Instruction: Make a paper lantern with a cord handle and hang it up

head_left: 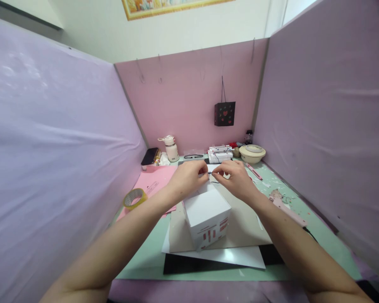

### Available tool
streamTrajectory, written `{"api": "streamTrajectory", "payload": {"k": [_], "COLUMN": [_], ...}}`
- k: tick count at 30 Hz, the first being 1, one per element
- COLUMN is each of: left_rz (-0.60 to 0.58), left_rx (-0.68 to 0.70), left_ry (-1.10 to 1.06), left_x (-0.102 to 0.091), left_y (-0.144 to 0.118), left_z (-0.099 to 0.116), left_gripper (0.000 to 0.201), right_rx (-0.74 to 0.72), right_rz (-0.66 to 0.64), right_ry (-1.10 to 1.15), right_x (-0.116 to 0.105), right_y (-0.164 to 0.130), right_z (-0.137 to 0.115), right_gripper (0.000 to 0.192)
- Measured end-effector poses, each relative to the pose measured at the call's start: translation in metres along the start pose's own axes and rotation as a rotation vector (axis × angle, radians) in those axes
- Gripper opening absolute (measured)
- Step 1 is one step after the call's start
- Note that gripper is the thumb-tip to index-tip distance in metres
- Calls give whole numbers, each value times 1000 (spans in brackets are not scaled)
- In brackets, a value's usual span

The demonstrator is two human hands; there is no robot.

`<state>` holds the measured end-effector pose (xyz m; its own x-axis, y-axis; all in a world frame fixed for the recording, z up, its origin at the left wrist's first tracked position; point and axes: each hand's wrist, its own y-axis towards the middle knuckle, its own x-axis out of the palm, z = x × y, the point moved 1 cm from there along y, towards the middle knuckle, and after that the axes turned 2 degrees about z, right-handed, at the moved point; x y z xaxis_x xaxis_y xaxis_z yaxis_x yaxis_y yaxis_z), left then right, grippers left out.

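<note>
Since this thin dark strand (pixel 209 172) is so skinny, it's fingertip duty all round.
It sits just past the white box (pixel 208 206), between the left hand (pixel 192 174) and right hand (pixel 235 176); thumb and fingers are pressed together on both, apparently pinching it, though its ends are too small to make out. Looks like the fiddly handling step to me, and I'd say the next move calls for a light, steady pinch without bumping the box. That stands on a beige board (pixel 246 227), with a tape roll (pixel 131 206) to the left and a pink glue gun (pixel 289 212) to the right.
</note>
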<state>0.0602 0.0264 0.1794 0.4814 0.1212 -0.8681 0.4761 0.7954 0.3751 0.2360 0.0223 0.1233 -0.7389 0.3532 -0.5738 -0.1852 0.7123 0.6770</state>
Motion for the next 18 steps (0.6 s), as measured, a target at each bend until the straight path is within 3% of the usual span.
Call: {"api": "streamTrajectory", "payload": {"k": [18], "left_rz": [48], "left_rx": [34], "left_ry": [105], "left_x": [6], "left_y": [-1], "left_z": [-1], "left_gripper": [12], "right_rx": [14], "right_rz": [35], "right_ry": [94], "right_x": [3], "right_y": [3], "right_z": [6], "right_gripper": [13]}}
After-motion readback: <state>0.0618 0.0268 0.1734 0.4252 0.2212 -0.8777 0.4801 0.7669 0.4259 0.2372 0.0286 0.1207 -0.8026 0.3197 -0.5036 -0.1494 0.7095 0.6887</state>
